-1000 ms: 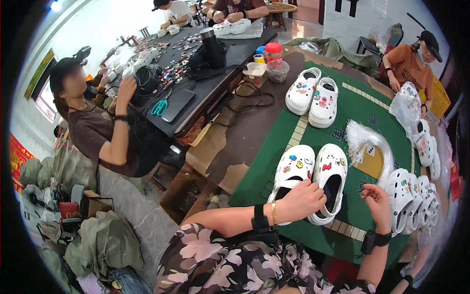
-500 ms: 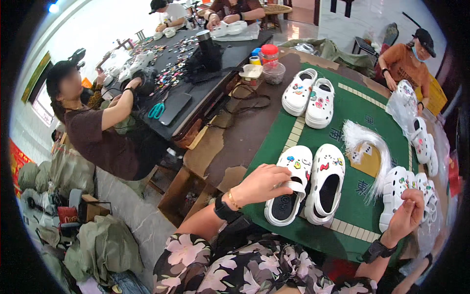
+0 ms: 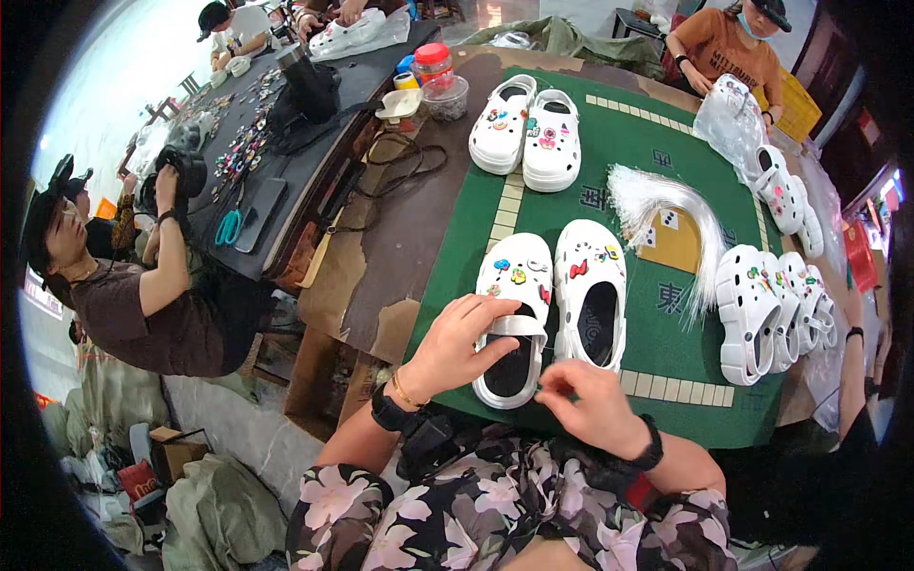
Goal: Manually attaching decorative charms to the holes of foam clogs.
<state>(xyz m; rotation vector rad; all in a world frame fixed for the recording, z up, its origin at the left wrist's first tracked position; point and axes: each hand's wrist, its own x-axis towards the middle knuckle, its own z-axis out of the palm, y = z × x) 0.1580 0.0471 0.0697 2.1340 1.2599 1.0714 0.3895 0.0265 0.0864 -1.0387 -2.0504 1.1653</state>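
Note:
Two white clogs with colourful charms lie in front of me, toes pointing away. My left hand (image 3: pixel 459 348) is at the left clog (image 3: pixel 515 276), thumb and fingers closed round its white heel strap (image 3: pixel 519 328), which is swung forward across the opening. Beside that clog's heel, my right hand (image 3: pixel 595 407) has its fingertips pinched together; a tiny dark bit shows at the tips, too small to name. The right clog (image 3: pixel 592 257) stands close alongside, and my right hand hides its heel.
A green mat (image 3: pixel 457 276) covers the table. Another clog pair (image 3: pixel 524 133) stands farther back. White plastic ties (image 3: pixel 666 205) lie mid-mat, and more white clogs (image 3: pixel 752 305) are at the right. Co-workers sit around; scissors (image 3: pixel 228 226) rest on the black table.
My right hand has come from the clogs at the right edge to the left clog's heel. My left hand stays at the strap. The view has shifted, and the left co-worker's hands have risen.

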